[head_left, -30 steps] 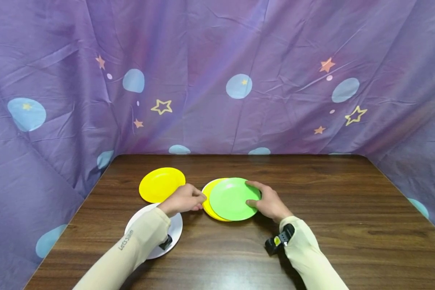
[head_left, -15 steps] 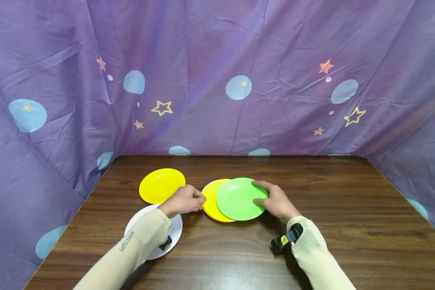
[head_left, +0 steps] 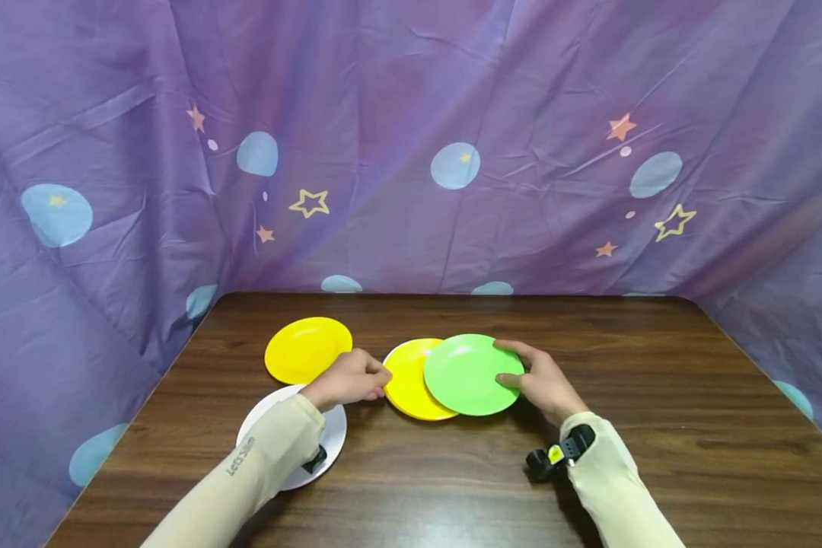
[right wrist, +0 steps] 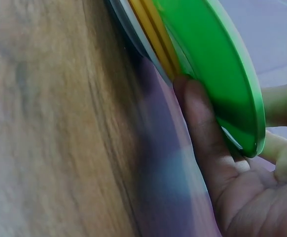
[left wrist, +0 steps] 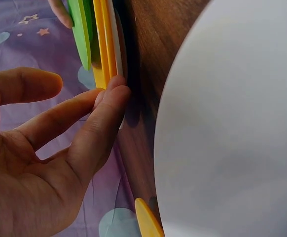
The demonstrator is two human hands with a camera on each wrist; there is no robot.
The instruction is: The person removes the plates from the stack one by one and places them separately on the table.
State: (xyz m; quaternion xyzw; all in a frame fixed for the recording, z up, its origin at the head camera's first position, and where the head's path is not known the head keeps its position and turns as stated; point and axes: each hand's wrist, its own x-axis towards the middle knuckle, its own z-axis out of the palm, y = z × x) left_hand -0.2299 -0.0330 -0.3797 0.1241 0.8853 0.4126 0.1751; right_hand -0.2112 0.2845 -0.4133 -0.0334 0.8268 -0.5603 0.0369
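Round glossy green plate (head_left: pixel 469 374) sits farther R than earlier. Nearest: round white plate (head_left: pixel 335 435), partly under L sleeve (head_left: pixel 263 460), on brown wood-grain table (head_left: pixel 651 365). Beyond: L hand (head_left: pixel 351 377) pinches L edge of yellow-and-white plate stack (head_left: pixel 407 380); R hand (head_left: pixel 540 382) grips green's R rim, plate's L part over stack. Far L: round yellow plate (head_left: pixel 308 350).

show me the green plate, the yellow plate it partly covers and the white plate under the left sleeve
Green plate (head_left: pixel 473 375), head view: middle of its face.
Yellow plate (head_left: pixel 407 379), head view: uncovered left part of its face.
White plate (left wrist: pixel 234 118), left wrist view: middle of its visible face.
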